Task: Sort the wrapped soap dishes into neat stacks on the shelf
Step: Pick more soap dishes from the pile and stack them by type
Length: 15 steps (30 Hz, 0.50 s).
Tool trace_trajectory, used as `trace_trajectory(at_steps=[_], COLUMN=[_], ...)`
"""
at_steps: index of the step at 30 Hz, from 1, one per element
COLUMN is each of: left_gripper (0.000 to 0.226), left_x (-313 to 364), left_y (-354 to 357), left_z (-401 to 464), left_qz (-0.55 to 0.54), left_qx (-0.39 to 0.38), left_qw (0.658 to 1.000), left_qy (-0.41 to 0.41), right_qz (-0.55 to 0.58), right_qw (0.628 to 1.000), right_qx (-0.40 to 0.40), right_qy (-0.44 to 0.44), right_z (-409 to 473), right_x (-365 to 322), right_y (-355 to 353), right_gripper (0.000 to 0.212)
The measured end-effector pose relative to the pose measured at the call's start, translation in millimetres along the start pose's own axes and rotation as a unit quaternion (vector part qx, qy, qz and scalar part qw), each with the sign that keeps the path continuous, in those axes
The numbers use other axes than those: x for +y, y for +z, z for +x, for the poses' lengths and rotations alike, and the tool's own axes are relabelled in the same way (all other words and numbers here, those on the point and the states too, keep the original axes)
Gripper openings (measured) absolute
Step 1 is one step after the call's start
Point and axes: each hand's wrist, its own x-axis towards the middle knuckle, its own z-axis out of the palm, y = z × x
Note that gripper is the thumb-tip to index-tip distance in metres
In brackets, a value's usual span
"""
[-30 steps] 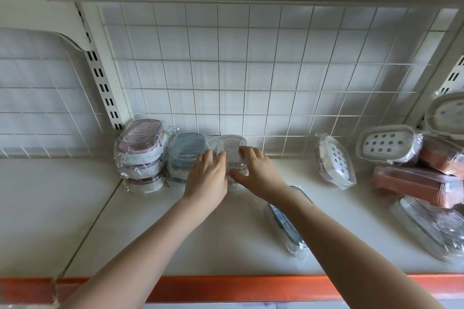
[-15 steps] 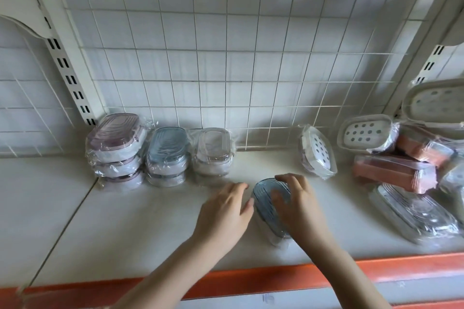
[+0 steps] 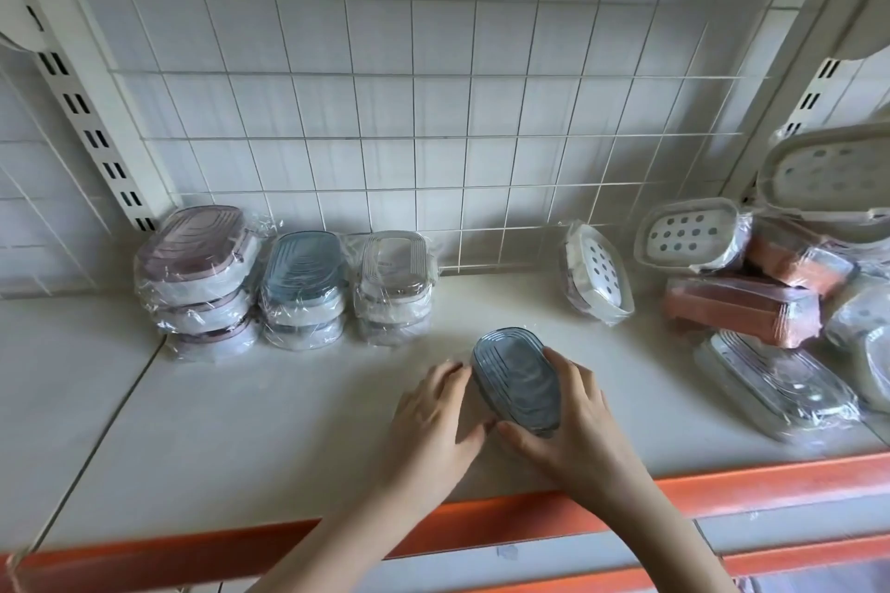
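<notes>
The right hand [image 3: 573, 419] curls its fingers and thumb round a blue dish [image 3: 515, 383] and grips its right side and near end. The left hand [image 3: 433, 414] lies on the other side with its fingers fairly straight, and the tips touch the dish's left edge. The dish is tilted up on its side. It sits on the white shelf [image 3: 241, 438], in the middle, close to the orange front edge [image 3: 481, 527].

There is bare shelf all round the hands, most of it to the left and behind the dish.

At the back left, three stacks stand side by side against the wire grid [image 3: 385, 111]. The pink stack [image 3: 192, 274] is by the slotted post [image 3: 96, 111]. The blue stack [image 3: 303, 289] is next to it. The clear stack [image 3: 392, 284] comes last, nearest the hands.

Further right, a white dish [image 3: 597, 274] with holes leans on its edge, alone. On the far right lies a messy pile [image 3: 770, 303] of white, orange and clear dishes, well apart from the hands. One clear dish [image 3: 770, 380] in it lies near the front edge.
</notes>
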Motion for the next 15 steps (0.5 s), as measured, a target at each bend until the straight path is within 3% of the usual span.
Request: trace_trajectory(at_steps=[4,8,10,12,15], left_gripper=[0.061,0.059,0.057,0.055,0.055], left_x=[-2,-2,2,9,15], left_y=[1,-2,-7,-14,-27], left_z=[-1,-2,-2,-3,-3], left_qz=[-0.007,-0.068,-0.098,-0.129,-0.144], left_qx=[-0.012,-0.017,-0.012,-0.003,0.028], left_qw=[1.000,0.997,0.994,0.990,0.986], left_qy=[0.013,0.024,0.043,0.059,0.081], right_qz=[0.040,0.116,0.133,0.149,0.168], right_qw=[0.999,0.993,0.990,0.987,0.979], right_qx=[-0.008,0.017,0.036,0.061,0.089], right_qy=[0.002,0.000,-0.004,-0.019,-0.069], right_z=[-3,-7,-10,-12,-13], right_x=[2,1,-2,-6,-17], right_y=[-2,-1,1,4,3], right_gripper=[0.106,0.088,0.094,0.098,0.085])
